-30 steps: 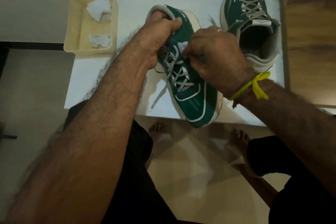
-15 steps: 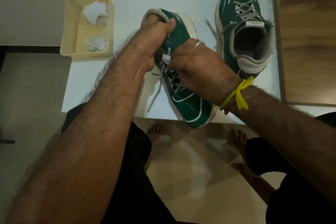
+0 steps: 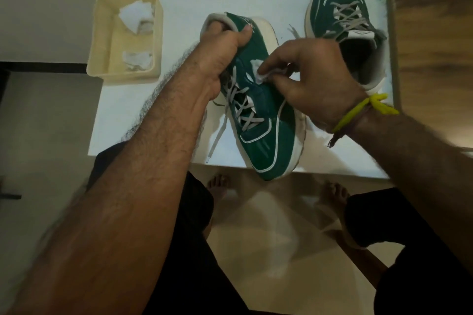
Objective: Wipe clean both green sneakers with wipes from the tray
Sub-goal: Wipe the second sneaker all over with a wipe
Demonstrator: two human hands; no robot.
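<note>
One green sneaker (image 3: 266,135) with grey laces lies tilted on the white table, its toe past the near edge. My left hand (image 3: 222,51) grips its heel collar, fingers inside the opening. My right hand (image 3: 309,77) pinches a small white wipe (image 3: 259,74) against the sneaker's green side, beside the laces. The second green sneaker (image 3: 340,10) stands upright at the far right of the table, untouched. A cream tray (image 3: 99,41) at the far left holds crumpled wipes (image 3: 137,16).
The white table (image 3: 179,13) is small; its near edge lies just above my bare feet (image 3: 217,184) on the tiled floor. A wooden surface (image 3: 432,59) adjoins the table on the right. A loose lace (image 3: 217,135) hangs over the table.
My right hand with the wipe has slid along the sneaker's side, from the laces toward the heel side. My left hand keeps its grip on the collar.
</note>
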